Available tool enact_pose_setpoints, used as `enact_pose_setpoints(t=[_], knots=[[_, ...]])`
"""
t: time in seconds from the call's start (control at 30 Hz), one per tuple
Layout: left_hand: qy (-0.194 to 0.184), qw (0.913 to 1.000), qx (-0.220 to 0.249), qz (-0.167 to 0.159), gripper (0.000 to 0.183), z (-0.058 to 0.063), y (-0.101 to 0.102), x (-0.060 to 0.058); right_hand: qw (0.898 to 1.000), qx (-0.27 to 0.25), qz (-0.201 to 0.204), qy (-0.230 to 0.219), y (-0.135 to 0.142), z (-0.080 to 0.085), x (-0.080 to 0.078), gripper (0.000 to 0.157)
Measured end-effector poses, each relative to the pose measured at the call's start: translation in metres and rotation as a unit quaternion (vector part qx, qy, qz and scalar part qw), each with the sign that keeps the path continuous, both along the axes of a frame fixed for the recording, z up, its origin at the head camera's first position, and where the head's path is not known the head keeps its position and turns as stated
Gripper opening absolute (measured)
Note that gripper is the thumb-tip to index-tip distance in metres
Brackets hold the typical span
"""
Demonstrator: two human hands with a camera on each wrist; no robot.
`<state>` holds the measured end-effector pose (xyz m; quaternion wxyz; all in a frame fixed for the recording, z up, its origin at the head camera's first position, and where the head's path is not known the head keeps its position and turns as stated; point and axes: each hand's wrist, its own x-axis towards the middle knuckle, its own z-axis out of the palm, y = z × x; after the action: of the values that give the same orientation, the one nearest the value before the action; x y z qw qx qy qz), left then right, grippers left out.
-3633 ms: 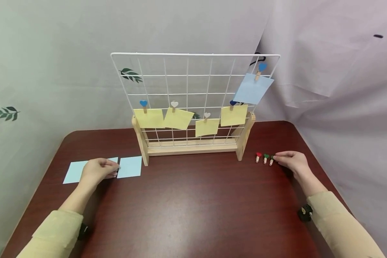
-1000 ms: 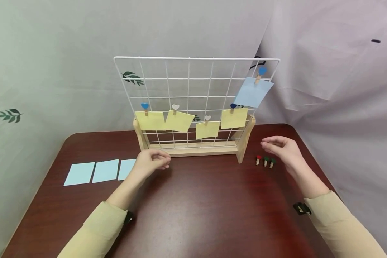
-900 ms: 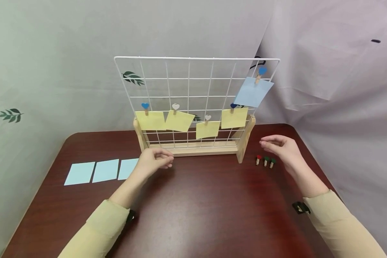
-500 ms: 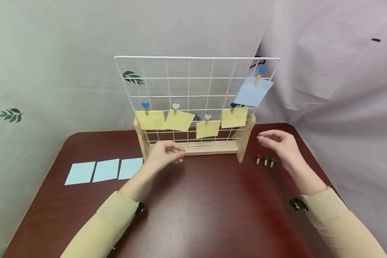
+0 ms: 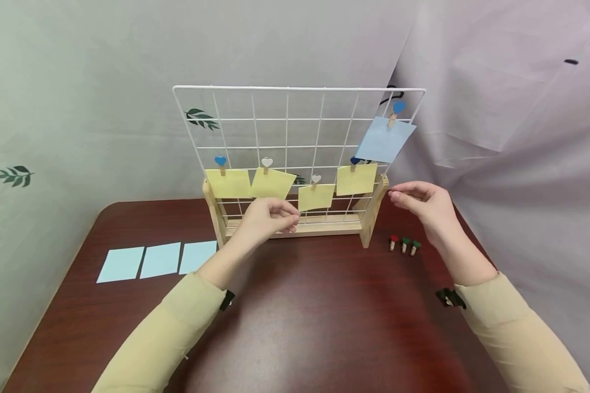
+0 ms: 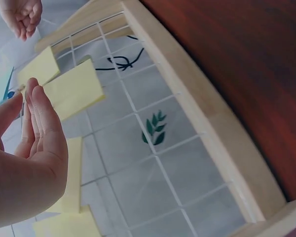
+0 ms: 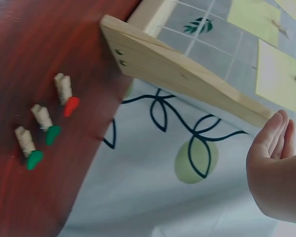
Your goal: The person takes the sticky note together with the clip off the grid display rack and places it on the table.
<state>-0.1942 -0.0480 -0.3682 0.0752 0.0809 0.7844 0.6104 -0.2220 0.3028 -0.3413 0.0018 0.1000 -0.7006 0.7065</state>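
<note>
My left hand point(image 5: 270, 218) hovers before the lower middle of a white wire grid point(image 5: 286, 118) on a wooden stand point(image 5: 324, 226). Its fingers are loosely bent; nothing shows between thumb and fingertips in the left wrist view. Nearest to it are the yellow notes, among them one point(image 5: 316, 197) under a white heart clip point(image 5: 316, 179). Beside the stand's right post, my right hand point(image 5: 430, 207) is raised, thumb and fingers apart with nothing seen between them. Below it lie a red heart clothespin point(image 7: 64, 89) and two green heart clothespins point(image 7: 43, 118).
Three pale blue notes point(image 5: 160, 260) lie in a row on the dark red table point(image 5: 314, 311), left of the stand. A blue note point(image 5: 385, 140) hangs at the grid's upper right under a blue heart clip point(image 5: 399, 107). A curtain point(image 5: 511, 125) stands behind.
My left hand has left the blue notes and moved right and up toward the grid. My right hand has risen from the clothespins toward the right post. Notes and clothespins stay put.
</note>
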Motion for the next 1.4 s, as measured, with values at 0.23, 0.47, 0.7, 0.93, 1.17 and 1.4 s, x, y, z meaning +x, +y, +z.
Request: enact_pose_setpoints(t=[0.23, 0.47, 0.7, 0.93, 1.17, 1.4], knots=[[0.025, 0.9996, 0.003, -0.008, 0.015, 0.015, 0.011, -0.007, 0.999, -0.028, -0.009, 0.027, -0.007, 0.019, -0.004, 0.024], [0.046, 0.9988, 0.010, -0.016, 0.014, 0.035, 0.022, -0.012, 0.997, -0.052, -0.020, 0.052, -0.014, 0.040, -0.005, 0.021], [0.064, 0.9977, 0.018, -0.009, 0.015, 0.050, 0.031, -0.020, 0.993, -0.098, -0.020, 0.066, -0.018, 0.055, -0.009, 0.018], [0.084, 0.9964, 0.005, 0.007, 0.012, 0.063, 0.041, -0.026, 0.989, -0.126, -0.030, 0.074, -0.022, 0.067, -0.011, 0.012], [0.109, 0.9939, -0.008, 0.016, 0.010, 0.073, 0.055, -0.031, 0.986, -0.149, -0.034, 0.073, -0.027, 0.077, -0.012, 0.012], [0.151, 0.9870, -0.043, 0.033, 0.011, 0.088, 0.071, -0.036, 0.982, -0.168, -0.035, 0.082, -0.030, 0.085, -0.016, 0.009]])
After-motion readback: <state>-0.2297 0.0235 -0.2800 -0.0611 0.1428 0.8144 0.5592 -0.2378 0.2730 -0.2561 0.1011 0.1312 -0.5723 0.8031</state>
